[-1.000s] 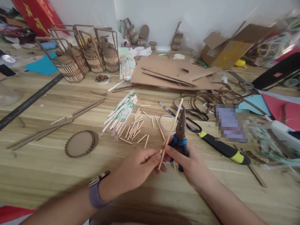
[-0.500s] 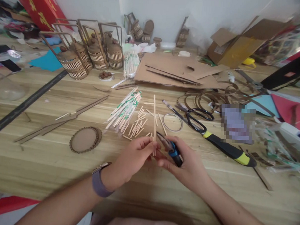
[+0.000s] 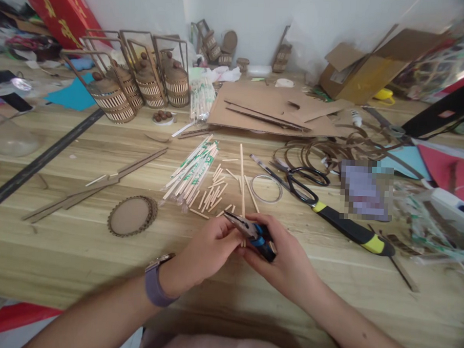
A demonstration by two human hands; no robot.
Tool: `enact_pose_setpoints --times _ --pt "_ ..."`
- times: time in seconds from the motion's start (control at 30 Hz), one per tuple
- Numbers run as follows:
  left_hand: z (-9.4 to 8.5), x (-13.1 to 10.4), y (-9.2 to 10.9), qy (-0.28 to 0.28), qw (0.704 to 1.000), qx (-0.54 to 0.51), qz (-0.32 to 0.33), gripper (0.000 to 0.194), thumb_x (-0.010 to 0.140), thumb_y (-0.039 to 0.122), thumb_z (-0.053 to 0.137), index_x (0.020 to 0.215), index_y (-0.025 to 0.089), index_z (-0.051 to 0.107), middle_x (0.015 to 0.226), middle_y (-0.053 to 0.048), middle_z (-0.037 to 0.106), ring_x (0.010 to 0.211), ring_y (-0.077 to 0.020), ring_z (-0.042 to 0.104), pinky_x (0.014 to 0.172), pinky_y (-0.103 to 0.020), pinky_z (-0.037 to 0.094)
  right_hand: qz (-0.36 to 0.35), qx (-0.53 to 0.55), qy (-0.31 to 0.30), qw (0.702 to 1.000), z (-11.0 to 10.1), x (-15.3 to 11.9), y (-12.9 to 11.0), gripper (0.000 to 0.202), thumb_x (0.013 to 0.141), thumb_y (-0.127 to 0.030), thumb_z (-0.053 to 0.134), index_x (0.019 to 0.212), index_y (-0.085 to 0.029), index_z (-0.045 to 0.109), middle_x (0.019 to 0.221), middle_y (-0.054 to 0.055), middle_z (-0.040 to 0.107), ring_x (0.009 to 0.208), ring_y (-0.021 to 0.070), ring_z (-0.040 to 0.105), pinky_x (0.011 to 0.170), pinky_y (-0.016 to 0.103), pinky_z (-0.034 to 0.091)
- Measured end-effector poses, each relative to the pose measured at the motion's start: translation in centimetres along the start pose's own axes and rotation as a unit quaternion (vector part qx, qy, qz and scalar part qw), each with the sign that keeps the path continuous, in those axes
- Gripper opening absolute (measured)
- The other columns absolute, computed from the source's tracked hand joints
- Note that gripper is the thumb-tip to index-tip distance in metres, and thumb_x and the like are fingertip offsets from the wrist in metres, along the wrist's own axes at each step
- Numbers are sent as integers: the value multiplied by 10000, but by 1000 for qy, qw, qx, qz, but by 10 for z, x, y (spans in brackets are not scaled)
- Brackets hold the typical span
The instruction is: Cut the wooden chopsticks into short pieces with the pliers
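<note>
A pale wooden stick (image 3: 242,179) stands nearly upright, its lower end pinched in my left hand (image 3: 213,247). My right hand (image 3: 282,253) is wrapped round blue-and-black pliers (image 3: 260,241), whose metal jaws cross the stick just above my left fingertips. Whether the jaws touch the stick I cannot tell. Beyond my hands lie short cut sticks (image 3: 212,196) and a pile of chopsticks in green-printed wrappers (image 3: 193,170). A roll of tape (image 3: 267,189) rests right of them. On the left is a round cardboard disc with a ridged edge (image 3: 132,216).
Black-handled scissors (image 3: 304,190) and a black-and-yellow tool (image 3: 352,229) lie to the right, near coiled brown strips (image 3: 313,152). Cardboard sheets (image 3: 254,100) and small lantern-like models (image 3: 145,83) stand or lie at the back. Cardboard strips (image 3: 89,188) lie left.
The pliers have swung left, and their jaws now lie across the lower part of the stick instead of beside it. My right hand has turned with them.
</note>
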State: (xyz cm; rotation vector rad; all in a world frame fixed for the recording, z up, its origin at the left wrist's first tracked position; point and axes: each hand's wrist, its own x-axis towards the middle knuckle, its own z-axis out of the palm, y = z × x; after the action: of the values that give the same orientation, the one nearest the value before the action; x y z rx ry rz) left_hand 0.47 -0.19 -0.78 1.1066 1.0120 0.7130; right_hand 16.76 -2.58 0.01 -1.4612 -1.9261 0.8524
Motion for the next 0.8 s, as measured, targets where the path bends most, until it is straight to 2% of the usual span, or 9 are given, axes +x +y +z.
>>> enact_pose_setpoints --times 0.13,0.2,0.33,0.43,0.6,0.8 --pt "-7 -2 9 -84 996 9 2 262 879 411 541 816 172 629 715 -14 692 699 -141 615 668 -241 431 74 66 -58 993 -18 -11 -9 214 851 -335 555 1043 -241 569 887 25 658 771 183 602 691 295 487" --pt "-8 -4 15 -110 994 16 -16 279 893 418 519 859 162 624 714 -32 712 686 -139 623 668 -244 435 131 97 -109 981 -32 -21 -9 220 863 -404 535 979 -230 603 843 28 643 755 185 586 661 292 485" --pt "-7 -8 22 -112 993 27 -37 251 899 382 509 906 157 620 717 -47 735 687 -141 624 670 -246 440 258 175 -198 929 -57 -43 -1 374 806 -535 589 1011 -226 636 873 51 639 801 212 591 689 321 497" --pt "-8 -10 23 -119 992 35 -38 233 898 352 506 912 157 631 699 -47 734 679 -142 617 673 -247 439 322 202 -251 890 -68 -51 1 348 801 -532 589 974 -239 659 895 61 630 826 222 585 729 341 496" --pt "-8 -10 20 -170 983 19 -64 226 894 342 506 904 156 635 641 -33 716 617 -131 608 627 -232 416 352 186 -252 882 -71 -47 -6 294 718 -459 640 932 -261 675 951 54 653 932 254 575 840 374 458" --pt "-5 -11 13 -217 974 5 -66 229 900 334 510 925 158 654 622 -20 706 596 -122 597 626 -229 404 345 239 -255 871 -64 -36 -15 280 668 -320 618 934 -249 668 925 37 650 893 231 566 780 340 454"
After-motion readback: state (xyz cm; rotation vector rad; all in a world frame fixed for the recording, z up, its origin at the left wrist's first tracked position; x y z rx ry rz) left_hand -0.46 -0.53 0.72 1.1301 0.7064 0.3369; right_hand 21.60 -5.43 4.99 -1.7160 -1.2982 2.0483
